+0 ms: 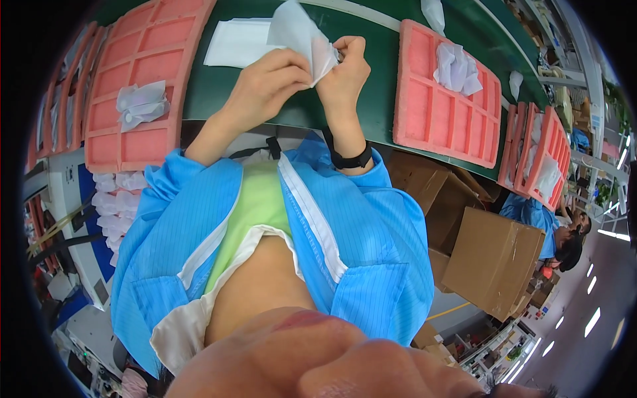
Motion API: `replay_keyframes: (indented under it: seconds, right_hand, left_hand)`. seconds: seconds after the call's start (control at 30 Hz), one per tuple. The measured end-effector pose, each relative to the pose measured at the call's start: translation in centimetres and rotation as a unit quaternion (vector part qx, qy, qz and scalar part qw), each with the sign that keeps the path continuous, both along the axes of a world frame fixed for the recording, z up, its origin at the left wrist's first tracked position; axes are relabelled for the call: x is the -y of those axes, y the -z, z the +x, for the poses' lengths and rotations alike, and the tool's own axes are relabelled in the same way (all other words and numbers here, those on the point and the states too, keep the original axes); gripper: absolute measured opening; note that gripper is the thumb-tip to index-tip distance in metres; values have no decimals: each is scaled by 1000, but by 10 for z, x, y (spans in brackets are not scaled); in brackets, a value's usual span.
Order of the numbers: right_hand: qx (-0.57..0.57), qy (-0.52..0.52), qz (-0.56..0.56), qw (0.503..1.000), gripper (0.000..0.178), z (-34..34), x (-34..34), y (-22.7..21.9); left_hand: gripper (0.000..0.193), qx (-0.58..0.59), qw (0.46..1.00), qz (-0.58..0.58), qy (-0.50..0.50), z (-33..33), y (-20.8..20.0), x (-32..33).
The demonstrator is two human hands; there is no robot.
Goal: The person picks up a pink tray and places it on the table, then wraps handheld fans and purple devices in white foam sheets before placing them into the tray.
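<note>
A thin, translucent white sheet or bag is held up between my hands over the green work surface. With its fingers pinched together, my left hand grips the lower edge of it. My right hand is closed around its right side, with the thumb bent. A small dark spot shows by those fingers; what it belongs to is hidden. Just behind my left hand lies a flat stack of white sheets or bags.
Pink gridded trays flank me: a left tray and a right tray, each bearing a white wrapped bundle. More trays stand at the far right. Cardboard boxes sit below on the right, near another person in a blue sleeve.
</note>
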State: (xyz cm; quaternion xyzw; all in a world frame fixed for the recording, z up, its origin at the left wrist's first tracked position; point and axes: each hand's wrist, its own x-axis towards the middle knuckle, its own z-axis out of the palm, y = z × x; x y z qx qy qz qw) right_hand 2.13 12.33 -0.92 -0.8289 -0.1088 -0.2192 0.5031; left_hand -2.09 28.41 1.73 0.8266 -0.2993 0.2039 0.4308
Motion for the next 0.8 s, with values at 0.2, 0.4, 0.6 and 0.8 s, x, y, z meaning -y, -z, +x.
replay_keyframes:
  seconds: [0.2, 0.4, 0.6, 0.8]
  right_hand:
    - [-311, -219, 208, 901, 23, -14, 8, -41]
    - [-163, -298, 336, 878, 42, -11, -2, -29]
    - [-227, -370, 446, 783, 56, -16, -18, -11]
    - [-243, -398, 301, 832, 66, -4, -16, -22]
  left_hand:
    - [54, -25, 991, 57, -122, 3, 4, -1]
    - [57, -179, 949, -255, -48, -11, -14, 3]
    - [37, 17, 992, 25, -126, -5, -18, -7]
    - [23, -277, 882, -381, 3, 7, -10, -25]
